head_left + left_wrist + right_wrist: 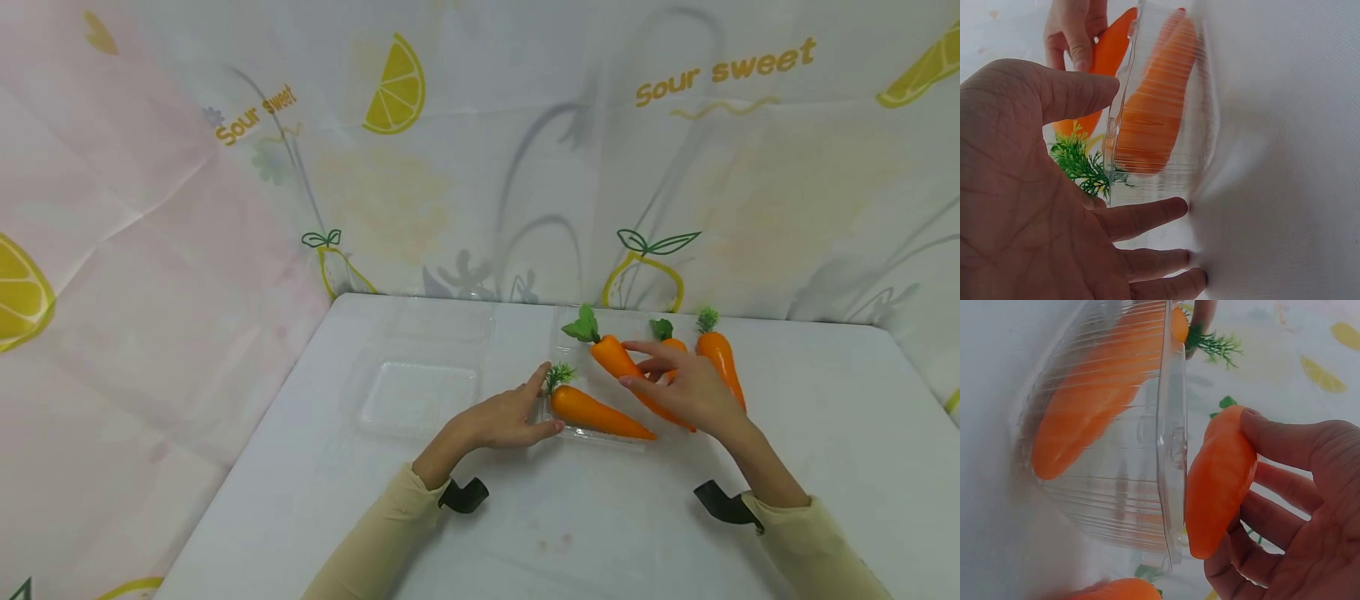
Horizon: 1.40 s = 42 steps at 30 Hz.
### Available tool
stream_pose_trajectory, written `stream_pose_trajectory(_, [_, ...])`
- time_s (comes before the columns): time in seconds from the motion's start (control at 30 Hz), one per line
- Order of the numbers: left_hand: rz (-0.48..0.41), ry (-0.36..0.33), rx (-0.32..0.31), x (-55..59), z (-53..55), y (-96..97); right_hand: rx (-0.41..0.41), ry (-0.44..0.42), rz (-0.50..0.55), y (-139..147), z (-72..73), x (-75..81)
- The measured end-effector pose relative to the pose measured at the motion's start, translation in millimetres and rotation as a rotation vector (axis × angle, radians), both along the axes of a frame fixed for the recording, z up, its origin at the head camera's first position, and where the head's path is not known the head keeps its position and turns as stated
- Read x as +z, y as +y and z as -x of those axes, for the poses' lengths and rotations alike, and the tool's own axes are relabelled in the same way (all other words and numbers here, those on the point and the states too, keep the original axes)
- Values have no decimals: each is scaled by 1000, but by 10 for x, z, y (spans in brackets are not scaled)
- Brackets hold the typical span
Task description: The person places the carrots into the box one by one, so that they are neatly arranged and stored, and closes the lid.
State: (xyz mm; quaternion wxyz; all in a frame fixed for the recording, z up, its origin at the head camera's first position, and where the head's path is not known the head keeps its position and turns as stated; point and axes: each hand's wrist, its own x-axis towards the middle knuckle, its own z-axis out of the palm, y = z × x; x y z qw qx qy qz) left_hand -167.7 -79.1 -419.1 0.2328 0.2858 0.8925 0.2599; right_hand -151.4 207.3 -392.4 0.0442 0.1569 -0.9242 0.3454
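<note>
A carrot (596,412) with feathery green leaves lies slantwise inside a clear plastic box (1129,519), its leaves poking out past the rim. Beside the box is my left hand (513,417), fingers and thumb extended around its left corner, fingertips down at the tabletop in the left wrist view. My right hand (693,387) pinches another carrot (1219,481), with broad green leaves, between thumb and fingers. That carrot is over the box's right part in the head view, its tip pointing toward the front right.
Two more carrots, one (720,354) with bushy leaves and one (672,343) partly hidden by my right hand, lie right of the box. Another clear plastic container (420,396) sits on the left of the white table (285,475). A printed curtain (465,192) hangs behind.
</note>
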Motion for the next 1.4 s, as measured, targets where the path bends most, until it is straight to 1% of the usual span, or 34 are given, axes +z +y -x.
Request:
stream_pose_trajectory(0.27, [-1,1,2,-14,4,-2,23,-33,0,-76,48,-72])
stream_pose_trajectory(0.47, [-4,-4,0,-24,9,-8,41,-6,-27,-139,59,-84])
stream_pose_trajectory(0.67, [-5,7,4,-27,4,-3,71,-22,13,-181,84,-156])
stream_pose_trajectory(0.8, [2,10,7,-22,3,2,85,-42,10,-212,96,-214])
stream_pose_trajectory(0.9, [8,7,4,-21,6,5,88,-51,-6,-232,86,-245])
stream_pose_trajectory(1.13, [5,15,2,-17,11,9,130,-15,-38,-260,92,-295])
stream_pose_trajectory(1.4, [4,18,-1,-16,14,12,132,-3,-128,-290,110,-322])
